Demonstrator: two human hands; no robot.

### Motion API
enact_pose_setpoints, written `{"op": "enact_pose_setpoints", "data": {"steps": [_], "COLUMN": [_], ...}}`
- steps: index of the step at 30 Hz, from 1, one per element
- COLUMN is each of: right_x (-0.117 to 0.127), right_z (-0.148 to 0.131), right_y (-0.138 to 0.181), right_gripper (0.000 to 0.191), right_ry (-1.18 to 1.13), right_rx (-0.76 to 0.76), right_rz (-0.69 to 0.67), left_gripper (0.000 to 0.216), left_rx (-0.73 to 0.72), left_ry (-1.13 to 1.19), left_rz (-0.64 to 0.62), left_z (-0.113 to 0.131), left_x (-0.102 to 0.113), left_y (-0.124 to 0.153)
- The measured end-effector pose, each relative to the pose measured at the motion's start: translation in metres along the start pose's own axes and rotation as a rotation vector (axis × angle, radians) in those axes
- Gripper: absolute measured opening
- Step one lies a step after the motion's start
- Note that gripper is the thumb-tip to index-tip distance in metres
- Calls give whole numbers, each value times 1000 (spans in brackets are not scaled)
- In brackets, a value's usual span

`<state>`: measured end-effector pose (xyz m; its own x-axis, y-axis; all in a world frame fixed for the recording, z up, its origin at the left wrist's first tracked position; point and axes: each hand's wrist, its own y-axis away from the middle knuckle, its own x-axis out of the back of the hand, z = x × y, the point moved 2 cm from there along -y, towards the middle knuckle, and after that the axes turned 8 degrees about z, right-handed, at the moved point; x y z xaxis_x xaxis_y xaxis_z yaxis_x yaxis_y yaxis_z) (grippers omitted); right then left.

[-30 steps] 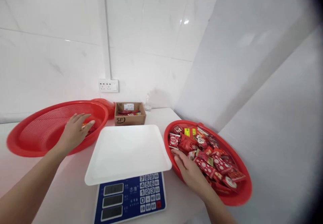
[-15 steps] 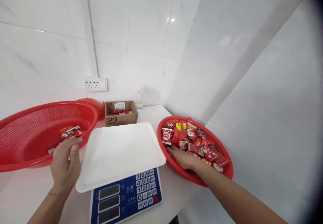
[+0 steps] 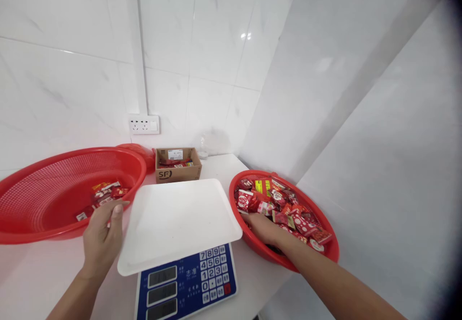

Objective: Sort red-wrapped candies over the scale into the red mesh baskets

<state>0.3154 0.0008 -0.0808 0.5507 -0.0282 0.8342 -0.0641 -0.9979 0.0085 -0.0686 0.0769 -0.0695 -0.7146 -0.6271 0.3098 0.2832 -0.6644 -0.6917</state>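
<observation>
A blue electronic scale with a bare white weighing tray stands in front of me. My left hand rests beside the tray's left edge, fingers together and extended, holding nothing. My right hand is sunk among several red snack packets in the red basket on the right; its fingertips are hidden by the packets. The big red basket on the left holds a few packets.
A small cardboard box with packets stands at the back by the tiled wall, under a wall socket. A white partition wall rises close behind the right basket. The counter edge runs just below the scale.
My left hand pulled out of the left basket and came back beside the scale tray. My right hand pushed deeper into the packets of the right basket.
</observation>
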Motion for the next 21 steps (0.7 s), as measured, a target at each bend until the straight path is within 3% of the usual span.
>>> {"op": "enact_pose_setpoints", "data": {"steps": [6, 12, 17, 21], "right_x": [21, 42, 38, 17], "right_z": [-2, -13, -53, -99], "right_y": [-1, 2, 1, -1], "right_gripper": [21, 17, 21, 18], "right_ry": [-72, -243, -424, -544], "right_rx": [9, -40, -10, 80], "right_rz": [69, 295, 412, 370], "left_gripper": [31, 36, 31, 31], "left_rx": [49, 93, 48, 229], "left_ry": [8, 82, 224, 445], "left_rz": [2, -75, -267, -498], "left_z": [17, 40, 61, 79], "left_x": [12, 13, 3, -7], "left_y": [-6, -16, -11, 8]}}
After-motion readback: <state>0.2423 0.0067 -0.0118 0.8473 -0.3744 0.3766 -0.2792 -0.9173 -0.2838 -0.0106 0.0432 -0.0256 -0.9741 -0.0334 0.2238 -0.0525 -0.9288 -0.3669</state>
